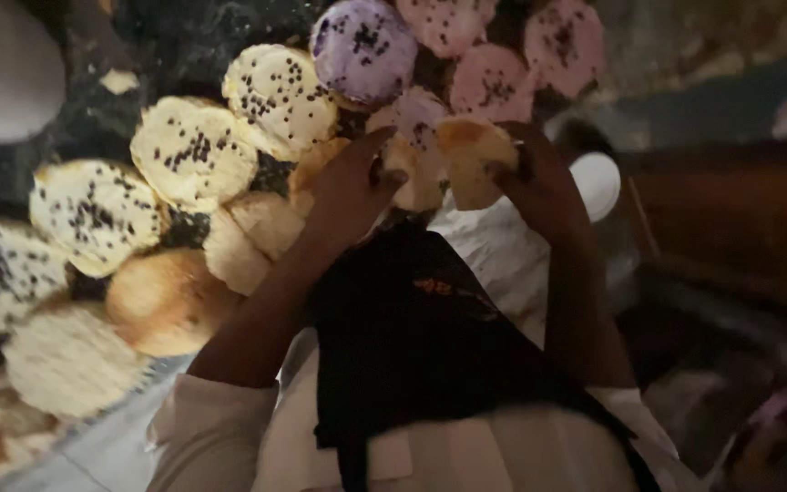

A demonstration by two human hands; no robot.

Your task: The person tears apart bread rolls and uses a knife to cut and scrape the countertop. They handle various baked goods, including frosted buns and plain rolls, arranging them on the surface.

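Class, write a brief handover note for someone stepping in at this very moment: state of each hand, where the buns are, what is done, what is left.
Left hand: rests on the plain buns at the pile's middle; grip unclear.
Right hand: holds up a plain golden bun.
Pale yellow buns with dark sprinkles lie to the left, a purple one and pink ones at the top.
Done: many buns are iced and sprinkled.
Left: several plain buns, including a brown bun, are bare.
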